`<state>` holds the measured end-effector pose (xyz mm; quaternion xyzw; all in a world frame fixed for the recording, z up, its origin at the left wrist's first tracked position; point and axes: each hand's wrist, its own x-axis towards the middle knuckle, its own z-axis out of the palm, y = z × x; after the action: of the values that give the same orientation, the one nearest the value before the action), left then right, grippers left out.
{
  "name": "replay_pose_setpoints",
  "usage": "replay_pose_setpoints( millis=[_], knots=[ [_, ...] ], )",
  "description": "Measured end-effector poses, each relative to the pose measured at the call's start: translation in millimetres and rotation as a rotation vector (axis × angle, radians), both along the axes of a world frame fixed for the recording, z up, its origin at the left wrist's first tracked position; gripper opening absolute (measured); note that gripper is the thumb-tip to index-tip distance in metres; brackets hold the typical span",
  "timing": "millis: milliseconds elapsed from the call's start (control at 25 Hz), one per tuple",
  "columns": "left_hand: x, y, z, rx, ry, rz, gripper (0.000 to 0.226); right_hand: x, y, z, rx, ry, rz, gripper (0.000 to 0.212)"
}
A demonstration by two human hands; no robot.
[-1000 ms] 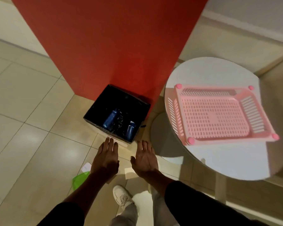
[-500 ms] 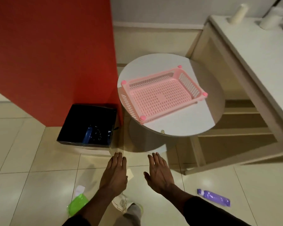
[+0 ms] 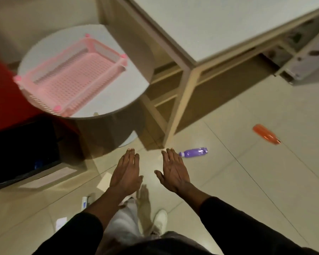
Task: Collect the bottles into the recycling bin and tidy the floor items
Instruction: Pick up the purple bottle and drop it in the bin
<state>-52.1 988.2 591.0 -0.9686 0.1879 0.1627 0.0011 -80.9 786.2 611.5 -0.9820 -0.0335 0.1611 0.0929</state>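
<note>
A purple bottle point(image 3: 194, 152) lies on its side on the tiled floor, just right of my right hand's fingertips. Farther right lies an orange bottle point(image 3: 265, 136), also on its side. The black recycling bin point(image 3: 17, 153) stands at the left against a red wall, with a glimpse of blue inside it. My left hand point(image 3: 126, 172) and my right hand point(image 3: 174, 171) hover side by side over the floor with fingers straight, holding nothing. Small paper scraps point(image 3: 86, 201) lie on the floor near my feet.
A round white table point(image 3: 133, 74) at upper left carries a pink perforated basket point(image 3: 72, 76). A beige desk point(image 3: 219, 30) with a wooden frame fills the upper right; one leg point(image 3: 175, 115) comes down close to the purple bottle. Open tile spreads to the right.
The view has swung right, away from the bin. The bin has slid to the left edge, the purple bottle is nearer my right hand, and the orange bottle has appeared. Both hands stay flat.
</note>
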Motion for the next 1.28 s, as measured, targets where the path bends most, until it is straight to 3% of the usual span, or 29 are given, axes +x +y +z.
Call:
replay_pose_setpoints(
  millis=[320, 840, 1080, 1280],
  knots=[
    [0, -108, 3, 0.006, 0.073, -0.310, 0.095, -71, -100, -3, 0.041, 0.053, -0.391, 0.084],
    [101, -254, 11, 0.010, 0.072, -0.901, 0.090, -75, -185, 4, 0.054, 0.018, -0.972, 0.086],
    [105, -335, 12, -0.016, 0.085, -1.007, 0.090, -92, -245, 6, 0.072, -0.028, -1.138, 0.087],
    [98, -410, -6, 0.005, 0.068, -0.959, 0.091, -96, -323, -10, 0.099, -0.015, -1.096, 0.086]
  ],
)
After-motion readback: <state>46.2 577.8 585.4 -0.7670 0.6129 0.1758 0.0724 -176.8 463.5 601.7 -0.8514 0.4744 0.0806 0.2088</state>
